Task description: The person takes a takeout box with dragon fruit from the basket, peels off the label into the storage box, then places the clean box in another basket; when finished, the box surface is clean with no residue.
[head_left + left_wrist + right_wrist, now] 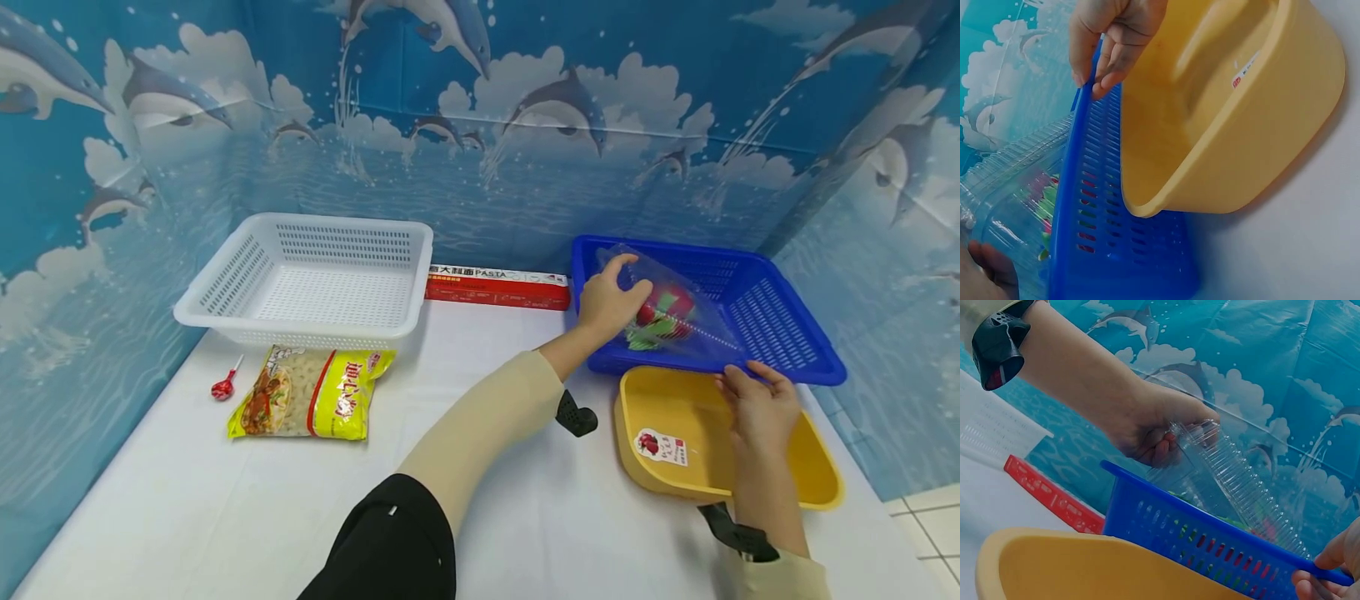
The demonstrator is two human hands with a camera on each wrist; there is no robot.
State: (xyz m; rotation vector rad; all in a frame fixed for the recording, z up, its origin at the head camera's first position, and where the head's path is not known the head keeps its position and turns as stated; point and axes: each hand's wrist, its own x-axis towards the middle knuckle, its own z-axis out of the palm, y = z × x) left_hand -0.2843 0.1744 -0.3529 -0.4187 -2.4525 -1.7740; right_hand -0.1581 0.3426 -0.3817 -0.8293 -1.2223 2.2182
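Over the left part of the blue basket [787, 321], my left hand [609, 300] grips one corner of a clear ribbed plastic box [1225, 472]. The box lies tilted in the basket. Red round pieces with green leaves [663, 321] show through its clear wall; their exact kind is unclear. My right hand [761, 408] pinches the basket's near rim between thumb and fingers, as both wrist views show. Just below that hand stands a yellow tub [705, 400] with a small sticker [660, 447] inside, pressed close against the basket's front.
A white basket [330, 296] stands at the back left. A red pasta box [498, 290] lies between the two baskets. Before the white basket lie a yellow food bag [311, 392] and a red lollipop [222, 387]. A dolphin-print curtain [525, 167] closes off the back.
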